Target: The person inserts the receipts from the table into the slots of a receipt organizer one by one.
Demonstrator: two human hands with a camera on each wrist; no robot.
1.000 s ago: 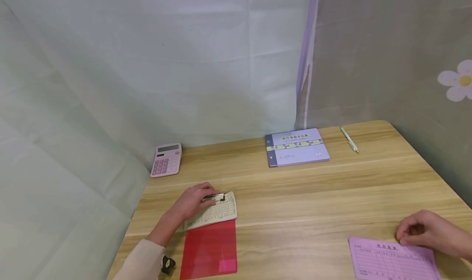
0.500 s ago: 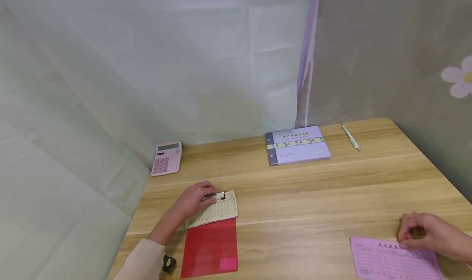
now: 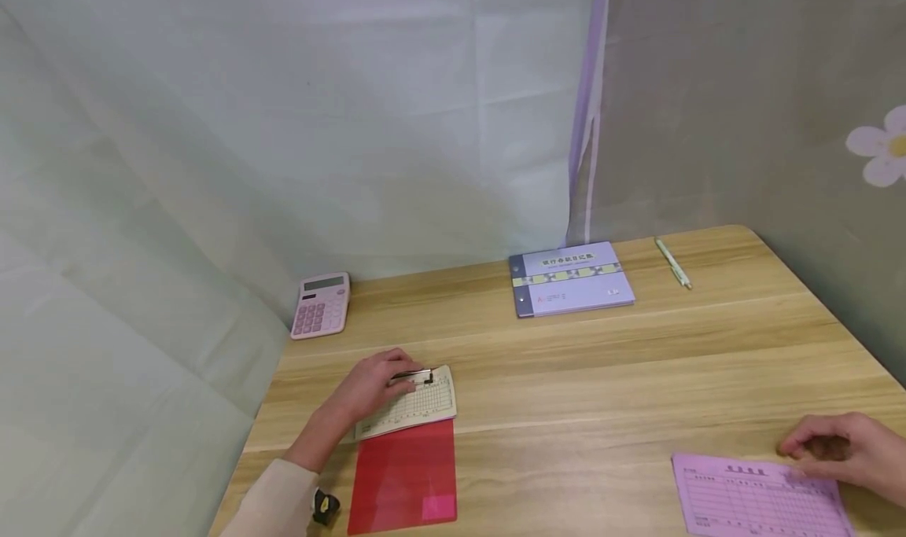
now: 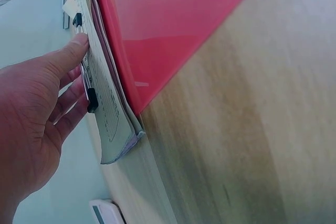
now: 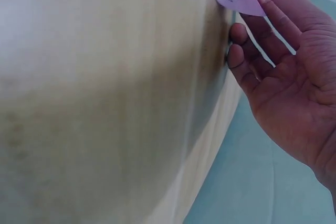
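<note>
My left hand (image 3: pixel 368 384) pinches a metal clip with black ends (image 4: pixel 92 100) on the top edge of a cream form pad (image 3: pixel 428 403). In the left wrist view, the thumb is in front of the clip and the other fingers are behind. The pad lies over the upper part of a red plastic folder (image 3: pixel 403 482). On the right, a stack of pink printed forms (image 3: pixel 750 494) lies flat near the table's front. My right hand (image 3: pixel 856 450) is at its upper right edge, fingers loosely curled, thumb at or just over the paper.
A pink calculator (image 3: pixel 321 305) stands at the back left of the wooden table (image 3: pixel 566 395). A lilac ledger book (image 3: pixel 573 281) and a light green pen (image 3: pixel 672 263) lie along the back. Curtains hang behind. A small black object (image 3: pixel 325 507) is by my left cuff.
My right hand has shifted slightly to the right along the pink forms, and the forms have stayed put. My left hand and the pad have not moved.
</note>
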